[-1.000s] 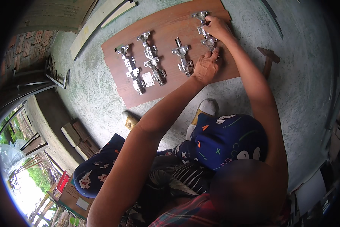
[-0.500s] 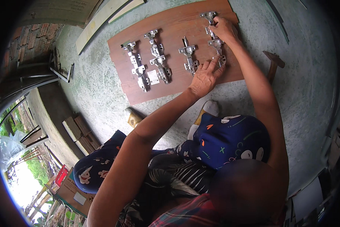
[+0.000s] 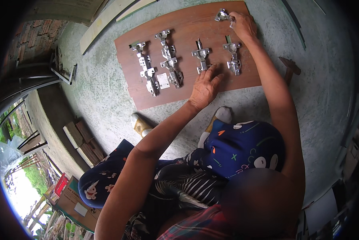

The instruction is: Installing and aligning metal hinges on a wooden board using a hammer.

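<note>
Several shiny metal cabinet hinges lie in rows on a reddish-brown wooden board [image 3: 139, 102]. My right hand [image 3: 244, 27], at the board's far right corner, pinches one hinge [image 3: 222, 15] by its end, lifted off the row. Nearer me on that side lies a single hinge [image 3: 233, 58]. Stretched fingers of my left hand [image 3: 204, 89] rest at the near end of another hinge [image 3: 201, 54], thumb apart. Two rows to the left hold a chain of hinges [image 3: 169, 63] and an outermost chain [image 3: 147, 72]. Between their near ends sits a small white label [image 3: 162, 81].
Right of the board a hammer [image 3: 289, 68] lies on the grey concrete floor [image 3: 319, 116]. My feet stand close to the board's near edge. Long pale strips [image 3: 103, 28] lie at the far left. A cardboard box [image 3: 77, 204] stands at the lower left.
My right hand has lifted the far hinge off the right row. My left hand has moved left, from that row's near end to the neighbouring hinge.
</note>
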The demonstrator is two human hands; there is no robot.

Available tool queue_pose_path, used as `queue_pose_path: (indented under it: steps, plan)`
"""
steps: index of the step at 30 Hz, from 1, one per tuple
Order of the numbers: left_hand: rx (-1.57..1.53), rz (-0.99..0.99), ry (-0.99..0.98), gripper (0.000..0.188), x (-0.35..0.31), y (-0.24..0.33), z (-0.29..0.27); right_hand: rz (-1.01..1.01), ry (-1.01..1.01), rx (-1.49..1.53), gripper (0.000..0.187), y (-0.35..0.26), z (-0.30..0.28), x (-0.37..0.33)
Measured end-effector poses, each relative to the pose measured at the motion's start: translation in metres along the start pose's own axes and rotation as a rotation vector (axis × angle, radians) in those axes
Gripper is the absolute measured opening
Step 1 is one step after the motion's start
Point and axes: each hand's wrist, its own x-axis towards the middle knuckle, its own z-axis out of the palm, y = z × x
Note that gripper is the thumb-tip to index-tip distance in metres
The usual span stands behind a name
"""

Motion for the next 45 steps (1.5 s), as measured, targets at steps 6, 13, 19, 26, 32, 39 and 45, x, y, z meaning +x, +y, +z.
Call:
queue_pose_path:
  steps: [6, 13, 19, 26, 32, 39, 45]
  plan:
    - [-0.011, 0.011, 0.055, 0.042, -0.008, -0.002, -0.002, -0.092, 0.000, -0.003, 0.024, -0.009, 0.009, 0.007]
    - [-0.018, -0.017, 0.062, 0.045, -0.014, -0.013, -0.002, -0.229, -0.023, 0.192, 0.022, -0.011, 0.014, 0.010]
    - [-0.033, -0.013, 0.087, 0.047, -0.010, -0.012, -0.004, -0.190, 0.244, 0.109, 0.020, -0.009, 0.005, 0.003]
    - [-0.046, 0.000, 0.116, 0.045, -0.006, -0.009, -0.008, 0.039, -0.289, 0.264, 0.022, -0.031, -0.004, -0.005]
    - [-0.053, -0.004, 0.147, 0.048, -0.008, -0.009, -0.007, -0.008, -0.336, 0.274, 0.022, -0.014, 0.001, -0.002]
    - [-0.056, -0.008, 0.134, 0.046, -0.012, -0.011, -0.003, -0.059, -0.434, 0.249, 0.022, -0.016, -0.014, -0.009]
    - [-0.076, 0.002, 0.123, 0.042, -0.011, -0.010, 0.001, -0.004, -0.567, 0.203, 0.023, -0.023, -0.025, -0.014]
